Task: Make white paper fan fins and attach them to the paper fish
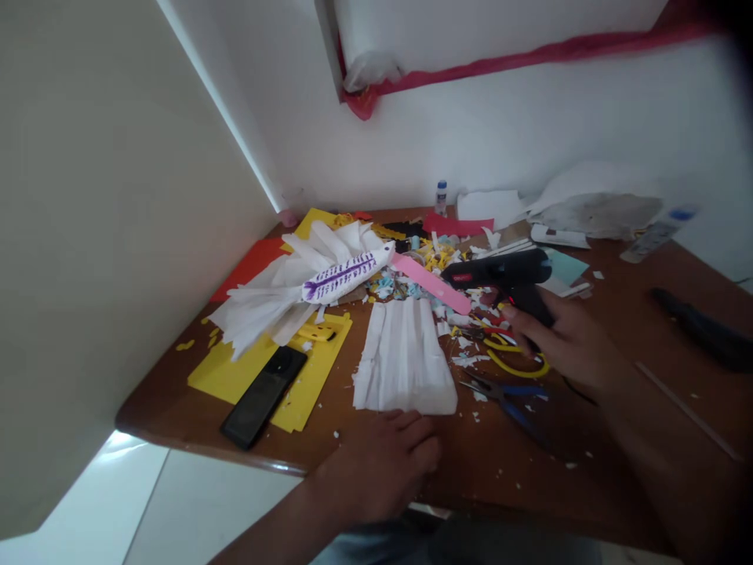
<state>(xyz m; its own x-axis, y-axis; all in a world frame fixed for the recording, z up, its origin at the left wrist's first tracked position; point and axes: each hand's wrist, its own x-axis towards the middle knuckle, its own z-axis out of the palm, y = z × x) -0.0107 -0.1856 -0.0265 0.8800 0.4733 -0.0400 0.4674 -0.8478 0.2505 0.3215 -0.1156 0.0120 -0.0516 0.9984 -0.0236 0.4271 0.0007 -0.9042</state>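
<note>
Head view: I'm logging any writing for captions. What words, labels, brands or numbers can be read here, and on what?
None can be read.
Glue gun in the right hand: red label, too blurred to read.
White paper fish: purple pen strokes, marks rather than letters.
Small bottle at the wall: label too small.
Bottle lying at right: label blurred.
Phone: screen dark.

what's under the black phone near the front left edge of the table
The black phone lies on yellow foam sheets, with its lower end over the bare wooden table. Whatever sits directly beneath the phone's body is covered.
</note>
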